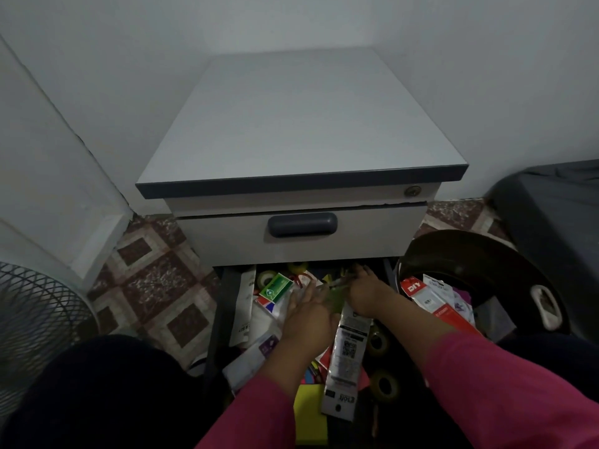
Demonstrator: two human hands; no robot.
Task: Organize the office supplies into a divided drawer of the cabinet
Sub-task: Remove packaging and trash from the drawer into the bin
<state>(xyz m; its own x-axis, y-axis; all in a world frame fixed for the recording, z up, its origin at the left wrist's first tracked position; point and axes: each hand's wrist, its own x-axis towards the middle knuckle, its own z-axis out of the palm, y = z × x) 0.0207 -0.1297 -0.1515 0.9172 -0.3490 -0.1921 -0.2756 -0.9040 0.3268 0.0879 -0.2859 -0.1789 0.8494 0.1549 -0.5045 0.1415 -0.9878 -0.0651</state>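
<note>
The cabinet's (pixel 301 124) low drawer (pixel 216 319) is pulled out under me and crammed with supplies. Among them are a green box (pixel 275 288), tape rolls (pixel 385 385), yellow sticky notes (pixel 307 408) and clear packets (pixel 246 361). A long grey blister pack (pixel 346 358) with a QR code lies lengthwise down the drawer's middle. My right hand (pixel 366 294) curls round the pack's far end, next to something green. Just left of the pack, my left hand (pixel 311 314) rests with straight fingers on the clear packets.
A black basin (pixel 470 251) at the right holds a red DIY pack (pixel 415 286) and stapler packs (pixel 440 306). The closed upper drawer with its dark handle (pixel 302 224) hangs over the back of the open one. A fan grille (pixel 35 319) stands left on the tiled floor.
</note>
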